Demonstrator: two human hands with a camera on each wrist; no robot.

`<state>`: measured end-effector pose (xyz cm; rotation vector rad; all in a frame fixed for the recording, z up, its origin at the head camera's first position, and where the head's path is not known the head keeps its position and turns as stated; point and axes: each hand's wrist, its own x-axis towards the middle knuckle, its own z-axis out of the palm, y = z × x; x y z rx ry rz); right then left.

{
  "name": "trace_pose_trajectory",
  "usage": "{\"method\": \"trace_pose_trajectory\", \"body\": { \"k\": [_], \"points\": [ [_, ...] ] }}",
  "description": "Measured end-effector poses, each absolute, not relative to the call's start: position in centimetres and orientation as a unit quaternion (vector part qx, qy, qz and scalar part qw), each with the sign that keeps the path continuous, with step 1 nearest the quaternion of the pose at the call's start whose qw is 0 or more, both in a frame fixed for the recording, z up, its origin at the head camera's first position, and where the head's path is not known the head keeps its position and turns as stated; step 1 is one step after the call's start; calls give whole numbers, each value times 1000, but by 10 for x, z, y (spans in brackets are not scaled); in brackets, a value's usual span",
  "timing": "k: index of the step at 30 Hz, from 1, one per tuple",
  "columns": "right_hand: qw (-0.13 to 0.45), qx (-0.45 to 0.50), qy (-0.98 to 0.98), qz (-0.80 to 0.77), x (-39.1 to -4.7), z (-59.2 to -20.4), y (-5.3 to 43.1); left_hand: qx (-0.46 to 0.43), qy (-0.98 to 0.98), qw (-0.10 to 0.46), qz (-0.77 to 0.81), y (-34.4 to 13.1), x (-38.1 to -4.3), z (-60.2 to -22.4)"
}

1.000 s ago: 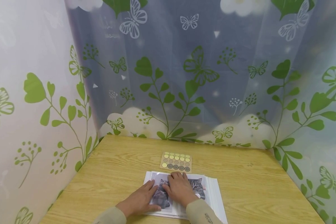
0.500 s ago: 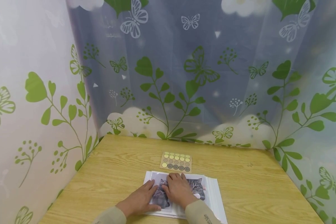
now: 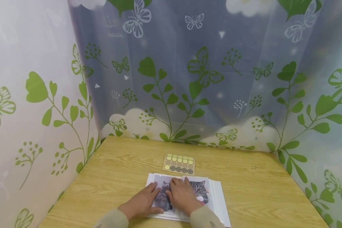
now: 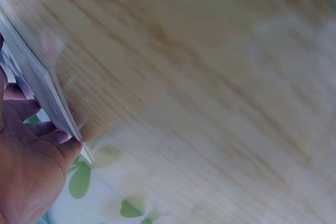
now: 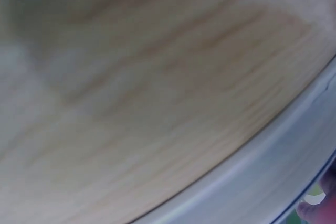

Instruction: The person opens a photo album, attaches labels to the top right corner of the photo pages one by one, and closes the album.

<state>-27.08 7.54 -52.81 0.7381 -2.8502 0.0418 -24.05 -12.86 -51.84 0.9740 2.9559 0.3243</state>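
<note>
A white photo album [image 3: 223, 202] lies spread on the table in the head view. Its left page bears a picture of grey kittens [image 3: 163, 201]; a tabby cat photo [image 3: 199, 187] shows on the right page. My left hand [image 3: 142, 200] rests on the left page with fingers extended, its thumb near the lower edge. Flat across the middle of the album lies my right hand [image 3: 184, 194], covering the fold and parts of both pictures. The left wrist view catches my left hand [image 4: 32, 166] at the album's edge [image 4: 50, 90]. Only a sliver of my right hand [image 5: 321, 208] appears in the right wrist view.
Just behind the album is a brown sheet of round stickers [image 3: 179, 164] in yellow, tan and dark grey. The wooden table [image 3: 259, 190] extends to both sides. A butterfly-and-leaf patterned curtain [image 3: 171, 95] encloses its back and sides.
My right hand has slid slightly down the album towards me. The left hand stays in place, and the album and sticker sheet hardly shift.
</note>
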Motion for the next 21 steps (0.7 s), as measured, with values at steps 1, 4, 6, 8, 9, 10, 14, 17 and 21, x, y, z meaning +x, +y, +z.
{"method": "trace_pose_trajectory", "body": {
  "k": [1, 4, 6, 8, 9, 10, 14, 17, 21],
  "points": [
    [99, 251, -963, 13, -270, -528, 76, 310, 945, 9, 104, -129, -241, -518],
    [96, 254, -962, 15, -267, -528, 79, 308, 946, 13, 103, -129, -241, -518],
    [95, 256, -962, 15, -265, -527, 80, 307, 946, 14, 104, -129, -241, -518],
    [93, 259, -961, 17, -263, -526, 82, 307, 946, 14, 105, -129, -241, -519],
    [92, 261, -961, 16, -263, -525, 83, 307, 946, 12, 104, -129, -241, -519],
    [92, 262, -961, 15, -262, -524, 84, 307, 946, 12, 104, -129, -241, -519],
    [86, 263, -961, 11, -259, -521, 88, 310, 945, 11, 106, -129, -242, -519],
    [88, 263, -961, 8, -259, -521, 90, 312, 944, 9, 106, -129, -242, -519],
    [98, 264, -959, 5, -259, -521, 93, 312, 944, 7, 106, -129, -242, -521]
  ]
}}
